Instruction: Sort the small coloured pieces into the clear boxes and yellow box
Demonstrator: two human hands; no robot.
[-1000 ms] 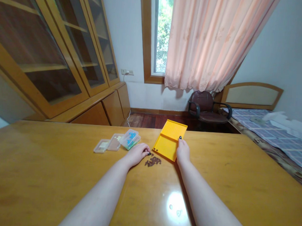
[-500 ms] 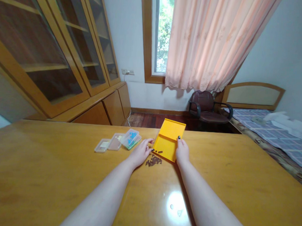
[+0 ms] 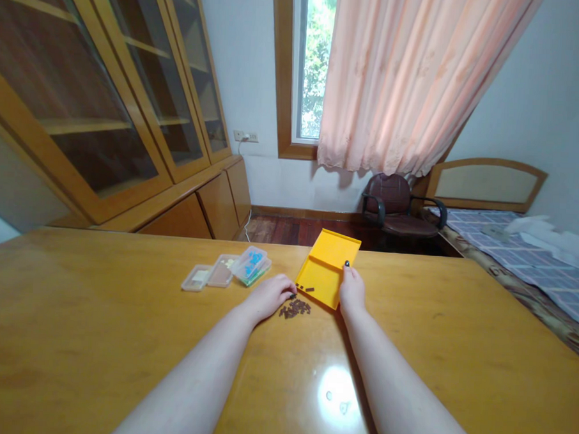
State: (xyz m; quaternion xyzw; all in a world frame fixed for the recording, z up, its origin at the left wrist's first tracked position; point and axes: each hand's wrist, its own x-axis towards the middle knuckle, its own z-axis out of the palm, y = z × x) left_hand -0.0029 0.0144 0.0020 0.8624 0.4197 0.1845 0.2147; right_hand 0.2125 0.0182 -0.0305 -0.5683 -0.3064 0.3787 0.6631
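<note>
A yellow tray (image 3: 332, 260) lies on the wooden table (image 3: 74, 323) ahead of me, with two small dark pieces on its near left part. My right hand (image 3: 352, 290) grips the tray's right edge, thumb on the rim. A small heap of dark brown pieces (image 3: 294, 309) lies on the table just before the tray. My left hand (image 3: 269, 294) rests beside that heap with its fingers curled down, fingertips at the pile's left edge; what they pinch, if anything, is hidden.
Small clear plastic boxes (image 3: 226, 270) stand left of my hands, one holding blue pieces (image 3: 253, 263). Glass-fronted cabinets (image 3: 107, 100) line the left wall. Beyond the table are a dark armchair (image 3: 396, 205), a bed (image 3: 532, 253) and a curtained window (image 3: 315, 64).
My left hand went to the tray's left edge, where a dark piece appeared, then came back to the heap. The right hand kept its hold while the tray shifted slightly.
</note>
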